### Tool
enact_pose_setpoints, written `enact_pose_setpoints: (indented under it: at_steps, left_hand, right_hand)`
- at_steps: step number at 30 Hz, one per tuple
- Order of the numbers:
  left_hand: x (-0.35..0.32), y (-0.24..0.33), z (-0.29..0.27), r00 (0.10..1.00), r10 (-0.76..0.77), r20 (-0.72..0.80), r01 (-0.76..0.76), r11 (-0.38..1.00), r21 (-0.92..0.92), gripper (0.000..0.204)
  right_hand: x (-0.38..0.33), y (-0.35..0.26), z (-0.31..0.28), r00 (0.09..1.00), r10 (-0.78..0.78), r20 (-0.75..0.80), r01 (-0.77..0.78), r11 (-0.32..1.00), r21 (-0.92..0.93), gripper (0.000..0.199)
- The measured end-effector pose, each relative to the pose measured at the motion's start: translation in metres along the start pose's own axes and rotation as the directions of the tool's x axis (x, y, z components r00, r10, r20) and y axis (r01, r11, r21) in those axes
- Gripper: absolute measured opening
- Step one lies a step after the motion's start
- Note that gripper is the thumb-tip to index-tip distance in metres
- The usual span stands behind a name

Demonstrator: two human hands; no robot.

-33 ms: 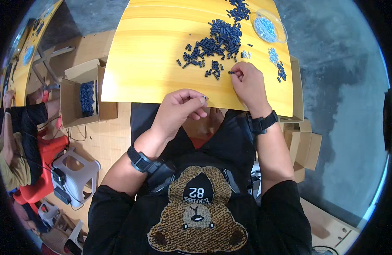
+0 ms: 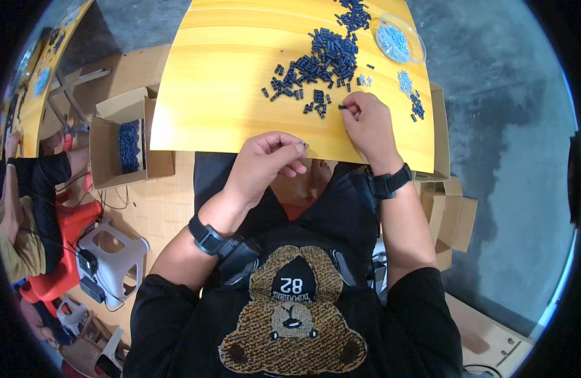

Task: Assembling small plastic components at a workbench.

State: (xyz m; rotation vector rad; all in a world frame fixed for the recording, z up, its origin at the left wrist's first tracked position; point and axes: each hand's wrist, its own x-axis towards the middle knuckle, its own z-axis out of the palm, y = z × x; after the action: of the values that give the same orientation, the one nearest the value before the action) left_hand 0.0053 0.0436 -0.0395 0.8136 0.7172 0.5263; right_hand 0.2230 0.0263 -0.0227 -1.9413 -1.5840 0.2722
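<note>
My left hand [image 2: 270,159] is closed at the table's near edge, thumb against the forefinger. A tiny dark tip shows at its fingertips; its kind is too small to make out. Further right, my right hand [image 2: 368,124] pinches a small black cylindrical piece [image 2: 343,108] just over the yellow tabletop [image 2: 221,94]. Beyond it lies a big heap of similar black pieces [image 2: 331,53], with a small cluster [image 2: 318,97] set apart nearer to me. A few pale small pieces [image 2: 364,80] lie just past my right hand.
A clear round dish [image 2: 421,51] of light-blue pieces stands at the far right. Below it are a light-blue pile [image 2: 405,83] and more black pieces [image 2: 417,107]. An open carton [image 2: 102,151] stands left, another carton [image 2: 457,220] right. Another person [image 2: 19,220] sits far left, near a grey stool [image 2: 117,252].
</note>
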Motion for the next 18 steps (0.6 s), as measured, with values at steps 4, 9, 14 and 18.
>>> enact_pose_setpoints:
  at_steps: [4, 9, 14, 18]
  left_hand:
    - [0.0, 0.0, 0.001, 1.0, -0.005, 0.0, 0.005, 1.0, -0.002, 0.014]
    - [0.0, 0.0, 0.001, 1.0, -0.01, 0.002, 0.01, 1.0, 0.004, 0.014]
    - [-0.004, 0.0, 0.002, 0.999, 0.04, 0.033, -0.041, 0.999, 0.017, 0.015]
    - [-0.006, 0.002, 0.003, 0.996, 0.063, 0.055, -0.067, 0.995, 0.076, 0.016]
  right_hand:
    - [0.0, -0.002, -0.002, 0.999, -0.03, 0.026, 0.032, 0.997, -0.066, 0.01]
    - [0.004, -0.001, -0.002, 0.989, -0.146, 0.033, 0.149, 0.983, -0.11, 0.01]
    - [0.0, -0.003, -0.002, 0.993, -0.114, 0.035, 0.118, 0.983, -0.142, 0.009]
    - [-0.011, -0.011, -0.008, 0.99, 0.128, 0.052, -0.134, 0.983, 0.125, 0.008]
